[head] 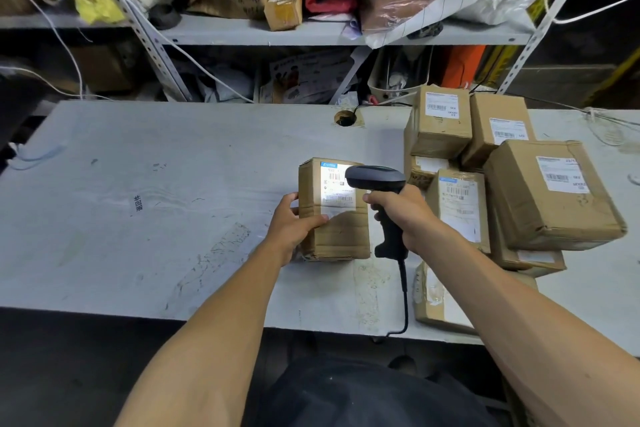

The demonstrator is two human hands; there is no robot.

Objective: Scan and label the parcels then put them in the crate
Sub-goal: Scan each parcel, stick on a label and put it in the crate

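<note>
Gripping the small brown cardboard parcel (pixel 334 218) at frame centre, my left hand (pixel 292 225) steadied it on the grey table (pixel 138 201) while my right hand (pixel 403 215) clasped the black handheld scanner (pixel 381 198) over its label.

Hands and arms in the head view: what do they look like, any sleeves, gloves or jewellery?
Both forearms are bare from the bottom of the frame up to the wrists, with no sleeves in view. The left hand and right hand wear no gloves, and no watch, ring or wristband shows. A dark garment covers the person's body at the bottom edge.
</note>
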